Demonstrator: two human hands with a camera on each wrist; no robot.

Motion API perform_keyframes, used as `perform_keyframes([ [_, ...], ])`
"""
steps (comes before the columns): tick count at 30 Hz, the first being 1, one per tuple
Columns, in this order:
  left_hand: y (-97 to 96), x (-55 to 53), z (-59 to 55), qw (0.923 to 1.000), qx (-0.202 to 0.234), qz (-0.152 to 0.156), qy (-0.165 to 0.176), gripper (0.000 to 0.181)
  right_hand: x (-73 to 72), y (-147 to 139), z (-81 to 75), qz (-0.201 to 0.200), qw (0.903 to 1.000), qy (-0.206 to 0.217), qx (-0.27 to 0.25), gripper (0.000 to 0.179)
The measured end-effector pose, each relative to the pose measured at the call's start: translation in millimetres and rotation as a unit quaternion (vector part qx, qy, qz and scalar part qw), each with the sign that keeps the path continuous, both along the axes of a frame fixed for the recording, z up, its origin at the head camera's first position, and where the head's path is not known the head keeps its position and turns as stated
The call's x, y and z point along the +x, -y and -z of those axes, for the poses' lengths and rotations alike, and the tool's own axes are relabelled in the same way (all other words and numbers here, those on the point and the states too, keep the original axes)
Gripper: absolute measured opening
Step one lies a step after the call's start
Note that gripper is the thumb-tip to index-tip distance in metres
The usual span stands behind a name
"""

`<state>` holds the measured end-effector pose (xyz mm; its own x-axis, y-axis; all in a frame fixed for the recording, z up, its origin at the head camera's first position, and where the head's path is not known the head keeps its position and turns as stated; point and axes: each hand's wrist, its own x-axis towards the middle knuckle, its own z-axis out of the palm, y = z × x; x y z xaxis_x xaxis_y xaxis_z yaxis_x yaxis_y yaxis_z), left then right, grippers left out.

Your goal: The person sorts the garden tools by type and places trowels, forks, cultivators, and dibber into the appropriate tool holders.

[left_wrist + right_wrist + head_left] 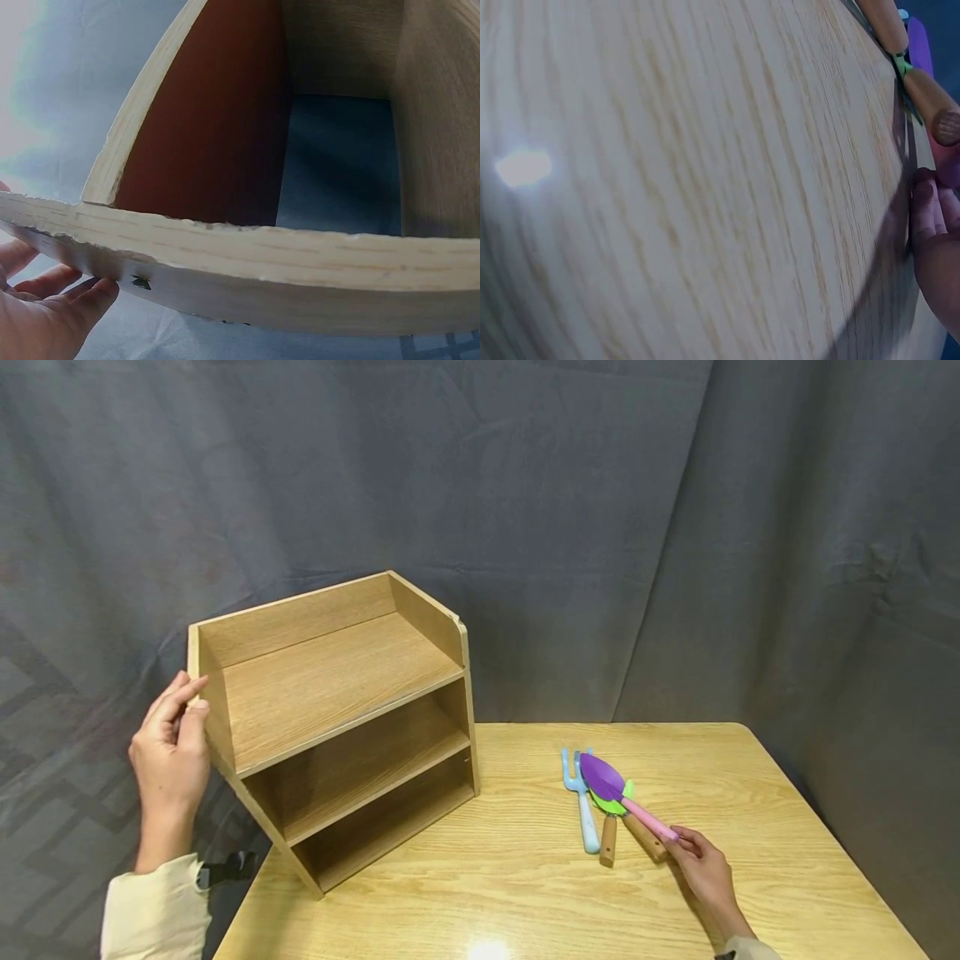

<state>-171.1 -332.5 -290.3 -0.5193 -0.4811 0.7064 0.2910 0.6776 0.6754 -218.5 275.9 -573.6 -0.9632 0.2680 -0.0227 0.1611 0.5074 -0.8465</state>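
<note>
One purple trowel (602, 777) overlapping the blue fork (587, 820), tabletop (517, 868); right grip (701, 870) pinches its pink handle (649, 819). Left grip (171, 760) clasps the side of the shelf unit (337, 693). Blade contact hard to judge; dragging low could snag the blue fork, twisting the trowel loose.

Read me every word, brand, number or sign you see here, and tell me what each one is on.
None: no readable word, label, brand, number or sign shows on the shelf unit, the table, the purple trowel or the blue fork.
The small dark mark on the shelf unit's side forms no letter I can make out.
</note>
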Motion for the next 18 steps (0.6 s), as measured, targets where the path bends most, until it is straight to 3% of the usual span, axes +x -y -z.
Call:
perform_keyframes([
  [7, 0.0, -0.1, -0.6, 0.9999, 0.01, 0.005, 0.004, 0.032, -0.2, 1.9, 1.7, 0.014, 0.9997, -0.019, 0.006, 0.052],
  [18, -0.3, 0.8, -0.6, 0.9996, 0.024, 0.01, 0.003, 0.033, -0.8, 9.2, -0.7, 0.056, 0.997, -0.025, -0.047, 0.052],
])
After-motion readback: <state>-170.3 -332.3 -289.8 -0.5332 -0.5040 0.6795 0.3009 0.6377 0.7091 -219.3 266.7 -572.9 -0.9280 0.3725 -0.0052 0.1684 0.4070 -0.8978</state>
